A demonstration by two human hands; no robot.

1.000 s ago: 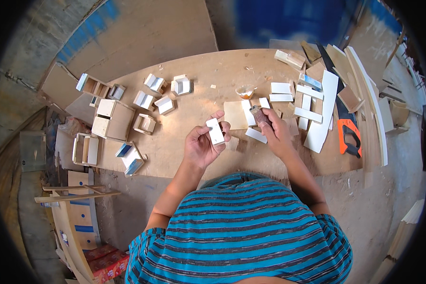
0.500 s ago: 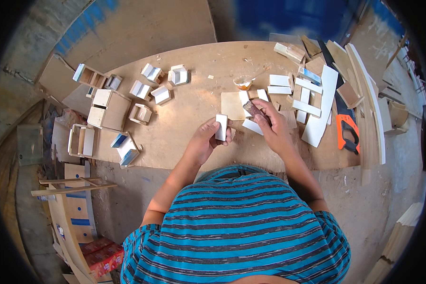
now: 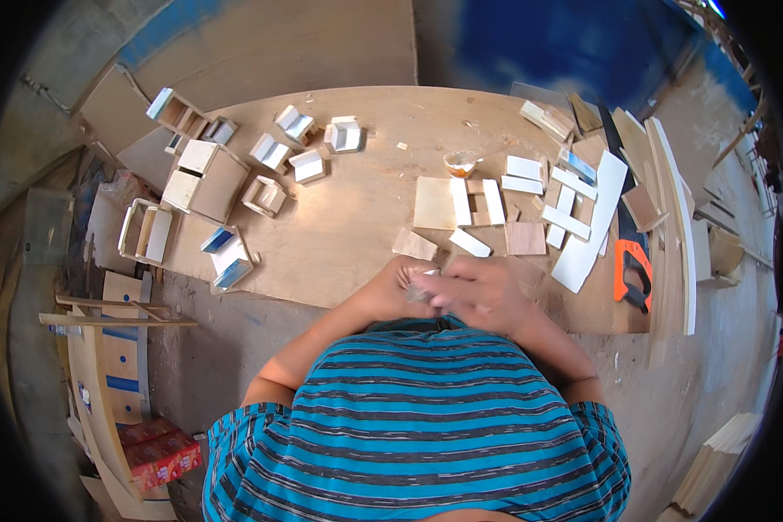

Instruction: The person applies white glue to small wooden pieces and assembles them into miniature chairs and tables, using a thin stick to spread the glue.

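Note:
My left hand [image 3: 390, 294] and my right hand [image 3: 480, 294] meet close to my chest at the near edge of the wooden workbench [image 3: 348, 226]. Between them sits a small white wooden piece [image 3: 423, 285], mostly hidden by the fingers of both hands. My right hand lies partly over it, and its motion blurs it. Just beyond my hands lie a small plywood square [image 3: 414, 245] and a white strip [image 3: 470, 243]. Which hand bears the piece's weight I cannot tell.
Several small open white-and-wood boxes [image 3: 270, 157] stand at the bench's left. Flat plywood pieces and white strips [image 3: 531, 187] lie right of centre, by a small cup [image 3: 459, 163]. An orange-handled handsaw [image 3: 632, 261] and long boards [image 3: 670, 209] lie at the right. Frames and red packets lie on the floor.
Both hands have drawn back from the bench middle toward my chest, bringing the small white piece with them. My right hand has closed over it. The view has tilted down.

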